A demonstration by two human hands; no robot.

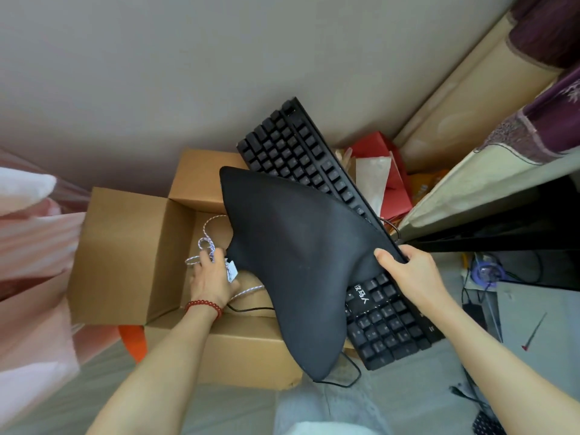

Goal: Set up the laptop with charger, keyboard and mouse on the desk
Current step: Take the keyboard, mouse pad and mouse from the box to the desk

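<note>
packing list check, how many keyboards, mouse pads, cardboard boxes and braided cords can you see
keyboard: 1
mouse pad: 1
cardboard box: 1
braided cord: 1
total: 4

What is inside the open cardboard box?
Inside the cardboard box: a red-and-white braided cable, gripped by the left hand, and a thin black cable. The black mouse pad hides the rest.
</note>
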